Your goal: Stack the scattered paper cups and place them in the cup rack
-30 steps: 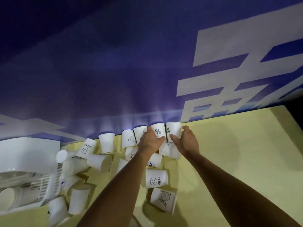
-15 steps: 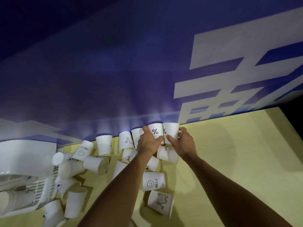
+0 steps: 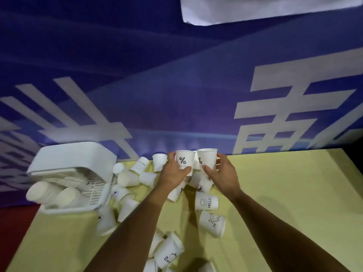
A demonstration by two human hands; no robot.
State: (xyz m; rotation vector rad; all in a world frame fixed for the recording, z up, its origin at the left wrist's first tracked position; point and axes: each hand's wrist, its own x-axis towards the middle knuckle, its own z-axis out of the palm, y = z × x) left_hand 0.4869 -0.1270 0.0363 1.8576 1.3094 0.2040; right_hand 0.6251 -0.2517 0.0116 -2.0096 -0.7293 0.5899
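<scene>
In your left hand (image 3: pixel 174 171): you hold a % cup (image 3: pixel 183 162) upright, mouth up. Your fingers curl round its far side and your thumb presses its near side.
In your right hand (image 3: pixel 224 173): you grip a second cup (image 3: pixel 207 159) the same way, upright, between curled fingers and thumb. It stands just to the right of the % cup, and you cannot tell whether the two touch.
Below your hands: loose cups lie on the yellow table (image 3: pixel 284 193). Among them is a HELLO cup (image 3: pixel 206 201) on its side and, nearer you, an animal cup (image 3: pixel 212 223), also tipped over.
Left of your left hand: a heap of cups (image 3: pixel 127 178), some standing and some fallen.
Further left of that hand: the white rack (image 3: pixel 72 160) sits at the table's corner, with stacked cups (image 3: pixel 39 193) lying inside it, their mouths toward you.
Between your forearms, close to you: a few more cups (image 3: pixel 169 250), tumbled together.
Beyond both hands: a blue banner (image 3: pixel 176 95) with large white characters rises from the table's far edge.
</scene>
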